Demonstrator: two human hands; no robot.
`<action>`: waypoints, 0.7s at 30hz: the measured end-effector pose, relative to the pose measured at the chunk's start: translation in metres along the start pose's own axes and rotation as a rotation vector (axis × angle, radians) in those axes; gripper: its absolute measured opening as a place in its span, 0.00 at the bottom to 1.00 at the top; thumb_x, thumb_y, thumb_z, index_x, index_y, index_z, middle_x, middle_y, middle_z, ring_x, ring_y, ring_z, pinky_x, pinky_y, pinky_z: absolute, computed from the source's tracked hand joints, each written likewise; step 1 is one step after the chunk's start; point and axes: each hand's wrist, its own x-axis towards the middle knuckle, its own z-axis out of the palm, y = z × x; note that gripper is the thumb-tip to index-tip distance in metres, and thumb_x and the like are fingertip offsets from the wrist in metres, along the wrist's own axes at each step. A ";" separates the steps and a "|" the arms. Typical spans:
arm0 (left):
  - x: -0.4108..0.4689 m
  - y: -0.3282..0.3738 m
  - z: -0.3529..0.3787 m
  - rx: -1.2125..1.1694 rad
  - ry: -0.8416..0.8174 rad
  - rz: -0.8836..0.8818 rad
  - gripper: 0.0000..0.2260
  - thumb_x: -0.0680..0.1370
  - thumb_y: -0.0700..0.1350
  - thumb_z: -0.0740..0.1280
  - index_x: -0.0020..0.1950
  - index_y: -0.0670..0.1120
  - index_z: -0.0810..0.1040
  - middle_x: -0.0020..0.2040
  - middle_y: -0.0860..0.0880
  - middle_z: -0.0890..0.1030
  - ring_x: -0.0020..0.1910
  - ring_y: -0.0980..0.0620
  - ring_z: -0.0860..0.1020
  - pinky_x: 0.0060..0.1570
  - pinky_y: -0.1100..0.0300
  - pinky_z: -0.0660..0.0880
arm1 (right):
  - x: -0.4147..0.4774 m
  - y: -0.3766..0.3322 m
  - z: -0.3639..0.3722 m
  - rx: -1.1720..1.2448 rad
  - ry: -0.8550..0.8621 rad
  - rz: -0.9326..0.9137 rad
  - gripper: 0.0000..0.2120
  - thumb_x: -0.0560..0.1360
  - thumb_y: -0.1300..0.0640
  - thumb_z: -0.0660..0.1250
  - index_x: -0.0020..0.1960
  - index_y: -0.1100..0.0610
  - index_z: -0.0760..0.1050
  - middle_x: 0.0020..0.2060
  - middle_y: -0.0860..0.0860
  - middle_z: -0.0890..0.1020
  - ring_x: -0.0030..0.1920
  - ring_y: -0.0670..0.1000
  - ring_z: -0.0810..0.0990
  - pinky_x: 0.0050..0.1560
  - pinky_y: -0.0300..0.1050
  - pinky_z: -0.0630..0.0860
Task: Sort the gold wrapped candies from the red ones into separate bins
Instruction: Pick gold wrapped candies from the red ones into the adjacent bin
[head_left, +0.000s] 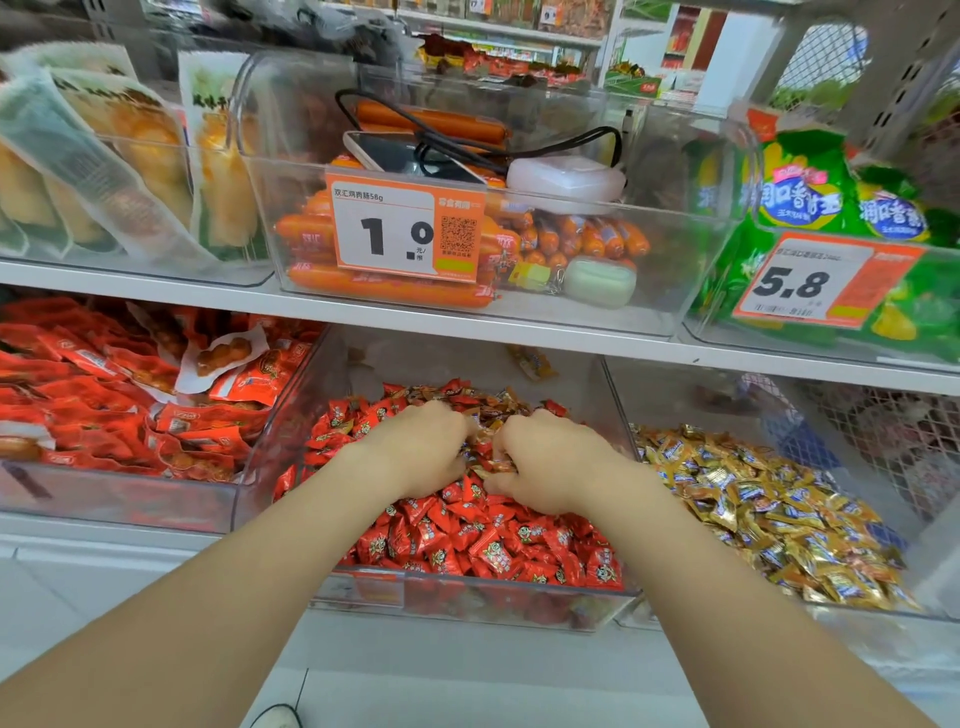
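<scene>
A clear middle bin (467, 605) on the lower shelf holds a heap of red wrapped candies (483, 540), with gold wrapped candies (488, 410) mixed in toward its back. The clear bin to its right (615, 395) holds gold wrapped candies (763, 499) only. Both hands are down in the middle bin, side by side. My left hand (421, 449) is curled into the pile with its fingers closed around gold candies. My right hand (550, 460) pinches gold candies between thumb and fingers. The fingertips of both hands are partly buried.
A bin of red snack packets (119, 410) stands to the left. On the upper shelf (363, 309), a clear bin holds orange sausages (384, 283), a phone, cables and a price tag (405, 226). Green bags (810, 197) lie upper right. The white floor lies below.
</scene>
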 end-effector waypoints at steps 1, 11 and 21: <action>0.000 0.001 0.000 0.004 0.007 -0.007 0.13 0.81 0.50 0.66 0.65 0.52 0.78 0.56 0.44 0.78 0.54 0.40 0.80 0.52 0.44 0.80 | 0.000 0.001 0.000 -0.005 0.007 -0.006 0.15 0.81 0.40 0.67 0.56 0.52 0.76 0.50 0.53 0.75 0.55 0.60 0.78 0.53 0.54 0.78; -0.017 -0.004 -0.020 -0.162 0.196 -0.084 0.12 0.81 0.51 0.67 0.64 0.52 0.79 0.56 0.47 0.79 0.59 0.42 0.78 0.55 0.50 0.76 | -0.018 0.026 -0.016 0.500 0.317 0.060 0.18 0.83 0.49 0.62 0.47 0.64 0.78 0.32 0.61 0.80 0.27 0.54 0.71 0.33 0.48 0.73; -0.071 0.086 -0.038 -1.184 0.198 -0.103 0.02 0.81 0.48 0.72 0.51 0.52 0.84 0.35 0.47 0.76 0.32 0.49 0.66 0.34 0.54 0.62 | -0.112 0.098 -0.034 1.002 0.106 0.154 0.13 0.84 0.51 0.66 0.46 0.59 0.78 0.31 0.55 0.75 0.32 0.54 0.72 0.27 0.42 0.67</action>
